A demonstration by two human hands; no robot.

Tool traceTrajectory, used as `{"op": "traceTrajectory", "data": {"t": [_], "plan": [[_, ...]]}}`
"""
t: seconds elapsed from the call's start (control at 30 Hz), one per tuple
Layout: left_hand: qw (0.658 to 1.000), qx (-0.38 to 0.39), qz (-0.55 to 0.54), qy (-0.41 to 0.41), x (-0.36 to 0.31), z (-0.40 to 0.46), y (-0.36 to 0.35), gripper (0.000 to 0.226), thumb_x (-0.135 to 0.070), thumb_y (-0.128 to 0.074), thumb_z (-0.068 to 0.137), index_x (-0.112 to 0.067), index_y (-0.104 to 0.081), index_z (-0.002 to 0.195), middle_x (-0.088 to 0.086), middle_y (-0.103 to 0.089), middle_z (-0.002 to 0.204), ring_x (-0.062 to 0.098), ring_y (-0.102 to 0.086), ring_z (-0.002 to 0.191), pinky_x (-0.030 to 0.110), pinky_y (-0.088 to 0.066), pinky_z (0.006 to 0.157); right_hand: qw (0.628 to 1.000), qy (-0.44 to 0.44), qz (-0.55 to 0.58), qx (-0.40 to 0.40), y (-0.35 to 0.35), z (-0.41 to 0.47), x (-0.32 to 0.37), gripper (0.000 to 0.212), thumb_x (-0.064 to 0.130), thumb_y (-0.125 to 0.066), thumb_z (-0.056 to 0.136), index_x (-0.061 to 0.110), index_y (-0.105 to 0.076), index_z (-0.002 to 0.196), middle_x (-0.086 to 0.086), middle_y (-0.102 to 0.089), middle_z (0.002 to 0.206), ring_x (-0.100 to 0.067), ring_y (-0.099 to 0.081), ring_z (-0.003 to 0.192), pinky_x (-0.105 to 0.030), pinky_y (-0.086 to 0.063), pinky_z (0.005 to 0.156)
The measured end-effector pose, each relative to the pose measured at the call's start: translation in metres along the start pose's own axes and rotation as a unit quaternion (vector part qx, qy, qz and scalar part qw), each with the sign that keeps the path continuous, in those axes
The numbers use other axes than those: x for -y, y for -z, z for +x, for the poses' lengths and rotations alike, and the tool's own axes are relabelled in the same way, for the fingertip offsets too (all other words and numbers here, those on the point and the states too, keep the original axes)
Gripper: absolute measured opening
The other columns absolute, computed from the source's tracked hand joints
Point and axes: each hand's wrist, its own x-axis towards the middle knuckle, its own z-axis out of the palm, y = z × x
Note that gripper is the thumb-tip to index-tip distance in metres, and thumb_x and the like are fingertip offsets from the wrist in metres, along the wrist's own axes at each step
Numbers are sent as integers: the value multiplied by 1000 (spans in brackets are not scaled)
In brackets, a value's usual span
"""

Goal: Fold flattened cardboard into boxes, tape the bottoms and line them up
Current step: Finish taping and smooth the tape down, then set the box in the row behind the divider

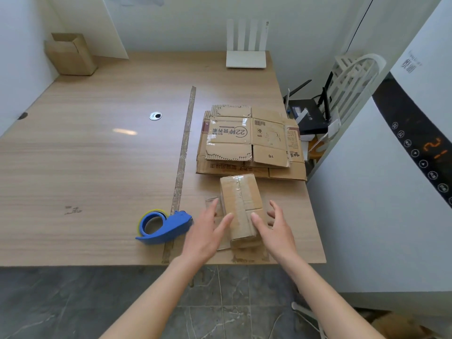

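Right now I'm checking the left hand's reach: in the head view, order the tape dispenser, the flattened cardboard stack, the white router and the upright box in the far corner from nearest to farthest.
From the left hand:
1. Tape dispenser, just to its left.
2. Flattened cardboard stack, ahead, to the right.
3. White router, at the table's far edge.
4. Upright box, far left corner.

White router (pixel 245 58) at desk (pixel 97 155) far edge; black router (pixel 309 116) beside chair (pixel 352 77).
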Motion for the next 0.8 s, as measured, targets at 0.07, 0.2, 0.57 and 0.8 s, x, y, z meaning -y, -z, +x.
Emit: {"op": "traceTrajectory", "data": {"t": [0.07, 0.2, 0.57, 0.8], "plan": [[990, 35, -124, 59, -16, 7, -12, 59, -59, -51, 96, -29, -43, 146, -9, -64, 118, 7, -61, 100, 37, -54, 89, 995, -33, 59, 76, 4, 5, -3, 57, 54, -66, 94, 35, -45, 143, 1, -58, 145, -13, -59, 122, -42, -54, 104], [975, 59, -191, 92, -23, 3, -16, 54, -41, -66, 93, -46, -40, 141, -3, -64, 106, 13, -64, 97, 41, -55, 91, 988, -43, 79, 122, 20, 0, -6, 69, 39, -76, 91, 31, -40, 150, 0, -62, 134, -14, -64, 114, -36, -59, 94], [950, 121, -290, 2, -86, -34, 70, 44, -22, -67, 88, -49, -63, 123, -13, -58, 133, 3, -52, 124, 30, -46, 101, 953, -91, 238, 164, 83, -45, 85, 91, 78, -66, 75, 27, -39, 146, 0, -61, 136, -24, -61, 123, -45, -53, 104], [945, -50, -322, -3, -178, -37, 152, 43, -36, -77, 87, -28, -59, 125, -7, -62, 126, 11, -59, 119, 15, -47, 89, 974, 115, 177, 78, 135, -76, 192, 79, 64, -77, 75, 25, -51, 139, 10, -68, 122, -8, -65, 114, -32, -51, 105]]}}
